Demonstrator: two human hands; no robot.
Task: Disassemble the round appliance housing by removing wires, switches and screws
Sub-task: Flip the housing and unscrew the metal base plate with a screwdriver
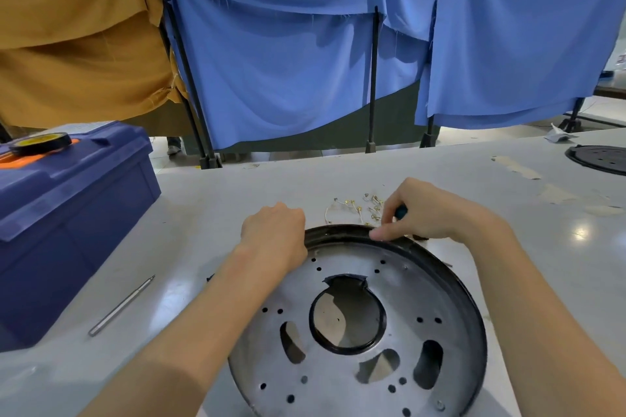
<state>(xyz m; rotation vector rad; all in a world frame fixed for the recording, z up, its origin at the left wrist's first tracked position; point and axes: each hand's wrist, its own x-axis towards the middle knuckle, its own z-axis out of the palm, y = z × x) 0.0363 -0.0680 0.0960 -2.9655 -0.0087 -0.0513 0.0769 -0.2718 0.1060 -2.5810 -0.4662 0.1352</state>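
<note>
On the pale grey table (pixel 237 193) before me lies the round, black-rimmed metal appliance housing (pixel 403 291). My left hand (pixel 274 237) grips its far rim. My right hand (pixel 433 213) grips a dark-handled tool (pixel 401 212) at that rim, near loose pale wires with brass terminals (pixel 355 208).

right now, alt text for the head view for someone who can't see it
Two hands work at the far rim of a round housing lying on a grey table: the left hand grips the rim, the right hand holds a blue-handled tool. Loose wires lie beyond; a blue toolbox and a metal rod sit to the left.
</note>
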